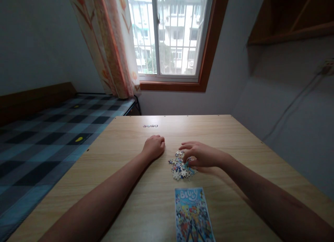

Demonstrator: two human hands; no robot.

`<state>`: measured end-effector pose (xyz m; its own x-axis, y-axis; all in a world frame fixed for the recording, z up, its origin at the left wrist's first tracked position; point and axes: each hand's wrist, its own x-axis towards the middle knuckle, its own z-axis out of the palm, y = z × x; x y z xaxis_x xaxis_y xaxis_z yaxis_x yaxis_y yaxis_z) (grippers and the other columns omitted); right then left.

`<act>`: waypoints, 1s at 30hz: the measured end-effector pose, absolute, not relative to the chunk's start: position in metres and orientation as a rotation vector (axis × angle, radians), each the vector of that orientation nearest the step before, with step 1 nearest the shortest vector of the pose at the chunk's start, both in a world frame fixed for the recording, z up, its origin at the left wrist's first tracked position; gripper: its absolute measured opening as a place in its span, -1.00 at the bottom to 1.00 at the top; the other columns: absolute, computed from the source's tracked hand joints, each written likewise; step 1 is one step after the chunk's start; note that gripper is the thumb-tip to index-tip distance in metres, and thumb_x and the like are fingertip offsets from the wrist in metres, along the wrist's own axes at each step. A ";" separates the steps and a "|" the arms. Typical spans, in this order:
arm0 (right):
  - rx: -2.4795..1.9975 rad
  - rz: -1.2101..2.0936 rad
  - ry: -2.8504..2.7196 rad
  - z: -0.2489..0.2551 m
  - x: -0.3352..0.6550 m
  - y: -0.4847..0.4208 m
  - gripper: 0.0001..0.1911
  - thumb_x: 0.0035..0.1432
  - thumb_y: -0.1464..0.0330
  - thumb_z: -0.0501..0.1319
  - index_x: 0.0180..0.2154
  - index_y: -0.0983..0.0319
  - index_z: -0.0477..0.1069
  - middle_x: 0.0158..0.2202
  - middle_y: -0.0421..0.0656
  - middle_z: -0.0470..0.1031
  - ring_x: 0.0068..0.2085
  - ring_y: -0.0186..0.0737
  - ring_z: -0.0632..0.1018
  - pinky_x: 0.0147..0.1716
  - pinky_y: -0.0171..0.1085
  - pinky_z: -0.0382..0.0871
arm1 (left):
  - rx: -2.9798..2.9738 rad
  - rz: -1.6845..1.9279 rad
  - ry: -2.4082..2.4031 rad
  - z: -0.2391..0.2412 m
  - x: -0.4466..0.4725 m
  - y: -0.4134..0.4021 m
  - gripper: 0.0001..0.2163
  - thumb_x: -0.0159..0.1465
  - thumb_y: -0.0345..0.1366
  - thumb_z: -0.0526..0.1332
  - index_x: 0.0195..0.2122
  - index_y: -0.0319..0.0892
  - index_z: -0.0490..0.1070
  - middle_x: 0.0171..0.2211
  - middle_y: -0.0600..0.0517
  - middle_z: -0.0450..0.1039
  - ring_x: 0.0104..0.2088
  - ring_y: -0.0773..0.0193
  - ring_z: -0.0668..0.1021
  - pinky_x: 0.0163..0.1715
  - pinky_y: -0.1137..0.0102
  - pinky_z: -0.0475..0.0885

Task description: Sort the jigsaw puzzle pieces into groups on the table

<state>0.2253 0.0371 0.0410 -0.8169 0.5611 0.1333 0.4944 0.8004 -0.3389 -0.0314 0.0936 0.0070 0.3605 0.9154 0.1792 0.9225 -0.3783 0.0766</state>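
- Arching half-open over heaped, knobbly puzzle pieces (179, 169): right hand (200, 154), hold unclear
- Left hand (154, 146) nearby, loosely curled, contents hidden
- Smooth wood-grain table (104, 158) beneath these; checked bedding (60, 130), flowered curtain (109, 37)

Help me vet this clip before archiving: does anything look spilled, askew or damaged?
Nothing stands out. The puzzle pieces lie heaped on the table by the right hand; a short row of pieces lies farther off. Each is too small to check for damage.

Two hands (154, 146) (202, 154), one puzzle-piece pile (178, 168), one card (192, 214)
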 end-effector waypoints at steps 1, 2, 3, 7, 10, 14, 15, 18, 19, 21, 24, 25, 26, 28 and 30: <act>-0.812 0.441 -2.766 0.042 0.225 0.037 -0.80 0.07 0.48 0.44 -0.26 0.09 0.62 0.15 -0.15 0.51 0.20 -0.01 0.45 0.21 -0.02 0.30 | -2.561 -0.301 -1.731 0.007 -0.032 0.094 -0.74 0.30 -0.33 0.04 -0.33 -0.14 0.54 -0.25 -0.07 0.55 -0.20 0.14 0.53 -0.19 0.29 0.35; -0.801 0.460 -2.769 0.042 0.225 0.037 -0.82 0.07 0.48 0.44 -0.28 0.11 0.61 0.14 -0.14 0.51 0.19 -0.03 0.45 0.21 -0.03 0.30 | -2.561 -0.303 -1.734 0.006 -0.032 0.094 -0.74 0.30 -0.33 0.04 -0.33 -0.14 0.54 -0.25 -0.07 0.55 -0.20 0.14 0.53 -0.19 0.29 0.35; -0.790 0.482 -2.769 0.043 0.225 0.037 -0.85 0.08 0.48 0.44 -0.31 0.13 0.60 0.13 -0.13 0.51 0.18 -0.04 0.46 0.20 -0.04 0.31 | -2.561 -0.306 -1.738 0.006 -0.033 0.094 -0.74 0.30 -0.33 0.04 -0.33 -0.14 0.54 -0.25 -0.07 0.55 -0.20 0.13 0.53 -0.19 0.29 0.35; -0.756 0.621 -2.696 0.049 0.229 0.039 -0.93 0.13 0.44 0.42 -0.36 0.16 0.59 0.06 -0.10 0.54 0.07 -0.11 0.52 0.10 -0.12 0.37 | -2.555 -0.319 -1.735 0.003 -0.034 0.096 -0.75 0.30 -0.33 0.04 -0.32 -0.13 0.54 -0.25 -0.07 0.56 -0.19 0.14 0.53 -0.19 0.30 0.35; -0.744 0.728 -2.554 0.050 0.235 0.045 -0.95 0.17 0.34 0.40 -0.35 0.17 0.61 -0.14 -0.11 0.59 -0.12 -0.20 0.57 -0.04 -0.19 0.41 | -2.554 -0.318 -1.717 0.001 -0.034 0.096 -0.75 0.30 -0.33 0.04 -0.33 -0.13 0.54 -0.25 -0.06 0.56 -0.20 0.15 0.53 -0.20 0.30 0.35; -0.996 0.779 -2.236 0.030 0.245 0.064 -0.84 0.17 0.25 0.36 -0.36 0.21 0.60 -0.40 -0.17 0.58 -0.36 -0.26 0.50 -0.31 -0.27 0.37 | -2.554 -0.317 -1.719 0.003 -0.033 0.095 -0.75 0.29 -0.34 0.05 -0.34 -0.13 0.54 -0.26 -0.05 0.56 -0.21 0.16 0.54 -0.20 0.31 0.35; -1.066 0.787 -2.173 0.022 0.248 0.070 -0.82 0.16 0.23 0.35 -0.36 0.22 0.59 -0.43 -0.17 0.57 -0.40 -0.27 0.48 -0.36 -0.28 0.34 | -2.552 -0.316 -1.723 0.004 -0.033 0.094 -0.75 0.29 -0.34 0.05 -0.34 -0.13 0.54 -0.26 -0.05 0.56 -0.21 0.16 0.54 -0.20 0.31 0.35; -1.214 0.731 -2.003 -0.004 0.253 0.084 -0.77 0.12 0.20 0.33 -0.32 0.24 0.60 -0.40 -0.13 0.61 -0.38 -0.23 0.51 -0.36 -0.27 0.34 | -2.549 -0.304 -1.730 0.006 -0.033 0.093 -0.74 0.29 -0.34 0.04 -0.33 -0.13 0.55 -0.26 -0.06 0.56 -0.21 0.15 0.54 -0.21 0.30 0.35; -1.259 0.700 -1.943 -0.011 0.254 0.086 -0.76 0.12 0.20 0.32 -0.30 0.25 0.61 -0.39 -0.12 0.61 -0.37 -0.21 0.53 -0.35 -0.27 0.35 | -2.550 -0.298 -1.732 0.006 -0.032 0.093 -0.74 0.29 -0.33 0.04 -0.33 -0.14 0.55 -0.26 -0.06 0.56 -0.21 0.15 0.54 -0.21 0.30 0.35; -1.335 0.645 -1.870 -0.022 0.254 0.089 -0.75 0.13 0.23 0.29 -0.24 0.25 0.61 -0.39 -0.12 0.63 -0.37 -0.19 0.56 -0.34 -0.26 0.38 | -2.551 -0.288 -1.731 0.006 -0.032 0.093 -0.74 0.29 -0.33 0.04 -0.32 -0.14 0.55 -0.25 -0.06 0.56 -0.20 0.14 0.53 -0.20 0.30 0.35; -1.401 0.552 -1.876 -0.028 0.255 0.089 -0.75 0.13 0.28 0.27 -0.17 0.21 0.62 -0.36 -0.14 0.64 -0.36 -0.18 0.59 -0.29 -0.25 0.41 | -2.550 -0.290 -1.732 0.006 -0.032 0.094 -0.73 0.29 -0.33 0.03 -0.31 -0.13 0.55 -0.25 -0.06 0.56 -0.20 0.14 0.53 -0.21 0.30 0.35; -1.412 0.511 -1.893 -0.028 0.256 0.088 -0.75 0.14 0.30 0.26 -0.16 0.19 0.62 -0.35 -0.14 0.65 -0.36 -0.18 0.59 -0.28 -0.25 0.42 | -2.549 -0.294 -1.733 0.005 -0.033 0.094 -0.73 0.29 -0.33 0.04 -0.32 -0.13 0.55 -0.25 -0.06 0.56 -0.20 0.14 0.53 -0.21 0.30 0.35; -1.418 0.465 -1.911 -0.028 0.257 0.088 -0.76 0.14 0.32 0.25 -0.16 0.18 0.62 -0.34 -0.15 0.65 -0.36 -0.19 0.59 -0.28 -0.25 0.42 | -2.550 -0.298 -1.733 0.005 -0.033 0.094 -0.74 0.29 -0.33 0.04 -0.32 -0.13 0.55 -0.25 -0.06 0.56 -0.20 0.15 0.53 -0.21 0.30 0.34; -1.399 0.378 -1.963 -0.028 0.259 0.087 -0.77 0.15 0.38 0.23 -0.19 0.17 0.63 -0.33 -0.14 0.65 -0.36 -0.19 0.58 -0.28 -0.26 0.42 | -2.553 -0.303 -1.733 0.005 -0.033 0.094 -0.74 0.30 -0.33 0.04 -0.32 -0.13 0.55 -0.25 -0.06 0.56 -0.20 0.15 0.53 -0.21 0.31 0.34; -1.341 0.306 -2.034 -0.027 0.261 0.086 -0.77 0.15 0.43 0.21 -0.23 0.17 0.64 -0.31 -0.13 0.65 -0.34 -0.19 0.57 -0.27 -0.26 0.42 | -2.553 -0.304 -1.732 0.004 -0.033 0.095 -0.75 0.29 -0.33 0.05 -0.33 -0.13 0.54 -0.25 -0.06 0.56 -0.20 0.15 0.54 -0.20 0.31 0.34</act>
